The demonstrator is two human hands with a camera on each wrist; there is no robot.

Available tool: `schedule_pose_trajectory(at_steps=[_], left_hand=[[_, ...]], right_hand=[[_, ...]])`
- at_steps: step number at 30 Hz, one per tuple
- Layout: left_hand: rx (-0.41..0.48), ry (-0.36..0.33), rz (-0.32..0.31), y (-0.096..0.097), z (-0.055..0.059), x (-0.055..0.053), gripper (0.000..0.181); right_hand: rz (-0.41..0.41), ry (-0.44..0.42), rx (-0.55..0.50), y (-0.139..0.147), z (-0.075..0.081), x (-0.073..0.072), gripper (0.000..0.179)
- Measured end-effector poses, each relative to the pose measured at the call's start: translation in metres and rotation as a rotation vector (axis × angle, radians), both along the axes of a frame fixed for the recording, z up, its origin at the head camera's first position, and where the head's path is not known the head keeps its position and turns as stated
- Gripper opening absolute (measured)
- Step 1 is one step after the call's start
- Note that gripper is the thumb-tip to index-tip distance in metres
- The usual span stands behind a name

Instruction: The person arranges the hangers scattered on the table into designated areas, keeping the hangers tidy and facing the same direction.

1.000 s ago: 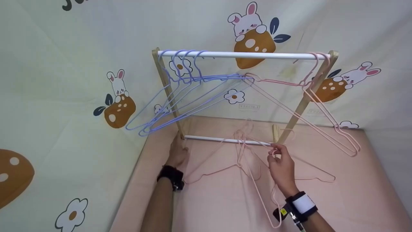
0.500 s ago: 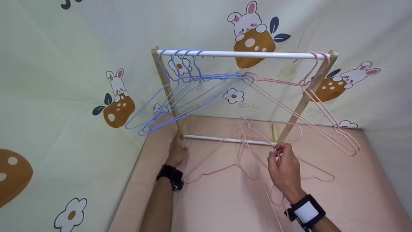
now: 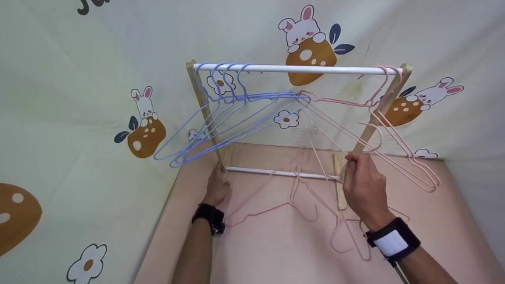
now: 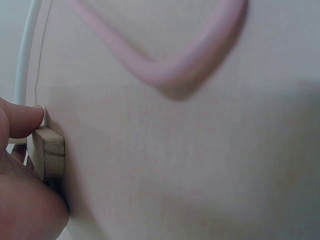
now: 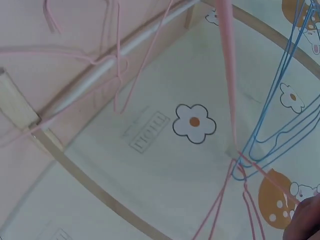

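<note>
My right hand (image 3: 365, 189) pinches a pink clothes hanger (image 3: 381, 138) in front of the rack's right leg. Its hook points up past my fingers, and one long arm of it crosses the right wrist view close up. My fingers hide the hanger's neck. At the lower left, my left hand (image 3: 217, 187) grips the wooden foot (image 4: 52, 152) of the clothes rack, thumb on one side and fingers on the other. The rack's white top rail (image 3: 300, 69) carries several blue-purple hangers (image 3: 236, 102) at the left and two pink hangers (image 3: 410, 157) at the right end.
More pink hangers (image 3: 268, 205) lie overlapping on the pink surface (image 3: 276, 252) beneath the rack. A lower white bar (image 3: 272, 171) joins the wooden legs. Behind stands a pale sheet (image 3: 252, 35) printed with rabbits and flowers.
My right hand has moved up and to the right with the pink hanger, lifting it off the pile, so its hook now overlaps the rack's right leg. The left hand has stayed put.
</note>
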State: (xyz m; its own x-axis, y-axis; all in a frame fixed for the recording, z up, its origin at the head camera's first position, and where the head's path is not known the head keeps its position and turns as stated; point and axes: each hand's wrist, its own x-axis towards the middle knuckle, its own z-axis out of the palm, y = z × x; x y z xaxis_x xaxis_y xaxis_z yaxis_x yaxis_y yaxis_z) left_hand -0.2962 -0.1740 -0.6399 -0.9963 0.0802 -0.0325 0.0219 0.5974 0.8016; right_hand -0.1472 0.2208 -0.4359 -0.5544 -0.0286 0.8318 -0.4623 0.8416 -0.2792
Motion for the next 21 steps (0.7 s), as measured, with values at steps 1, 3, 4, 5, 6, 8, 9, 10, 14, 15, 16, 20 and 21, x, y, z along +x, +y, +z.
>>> schedule_pose_trajectory(at_steps=[1,3,4,5,6,8,9,10,14,15,16,20,21], left_hand=[[0.003,0.004,0.003,0.000,0.001,0.001,0.088],[0.011,0.019,0.004,0.000,0.003,0.002,0.087],[0.023,0.029,0.005,0.000,0.003,0.002,0.087],[0.028,0.041,0.006,0.000,0.003,0.003,0.087],[0.031,0.050,0.008,0.000,0.003,0.003,0.087],[0.031,0.055,0.006,-0.001,0.002,0.001,0.087],[0.029,0.054,0.008,-0.001,0.001,0.001,0.087],[0.025,0.054,0.009,-0.002,0.000,0.000,0.087],[0.014,0.033,0.006,-0.003,-0.004,-0.001,0.089],[0.014,0.028,0.006,-0.003,-0.005,-0.001,0.089],[0.013,0.029,0.006,-0.003,-0.006,-0.001,0.089],[0.010,0.067,0.005,-0.002,-0.011,-0.001,0.089],[0.010,0.084,0.006,-0.002,-0.012,-0.001,0.090]], right_hand=[[-0.007,0.011,0.008,0.002,0.006,-0.001,0.008],[-0.015,0.028,0.012,0.004,0.018,-0.002,0.007],[-0.019,0.041,0.008,0.005,0.023,-0.002,0.007],[-0.023,0.048,0.006,0.005,0.028,-0.003,0.007],[-0.025,0.060,-0.002,0.006,0.032,-0.004,0.008],[-0.030,0.072,-0.010,0.005,0.040,-0.008,0.008],[-0.031,0.074,-0.012,0.005,0.042,-0.011,0.009],[-0.028,0.074,-0.011,0.004,0.045,-0.014,0.009],[0.009,0.049,0.015,-0.002,0.049,-0.027,0.008],[0.025,0.037,0.028,-0.004,0.050,-0.030,0.008],[0.040,0.027,0.045,-0.006,0.050,-0.033,0.007],[0.089,-0.004,0.125,-0.010,0.054,-0.044,0.007],[0.096,-0.009,0.145,-0.010,0.056,-0.046,0.007]])
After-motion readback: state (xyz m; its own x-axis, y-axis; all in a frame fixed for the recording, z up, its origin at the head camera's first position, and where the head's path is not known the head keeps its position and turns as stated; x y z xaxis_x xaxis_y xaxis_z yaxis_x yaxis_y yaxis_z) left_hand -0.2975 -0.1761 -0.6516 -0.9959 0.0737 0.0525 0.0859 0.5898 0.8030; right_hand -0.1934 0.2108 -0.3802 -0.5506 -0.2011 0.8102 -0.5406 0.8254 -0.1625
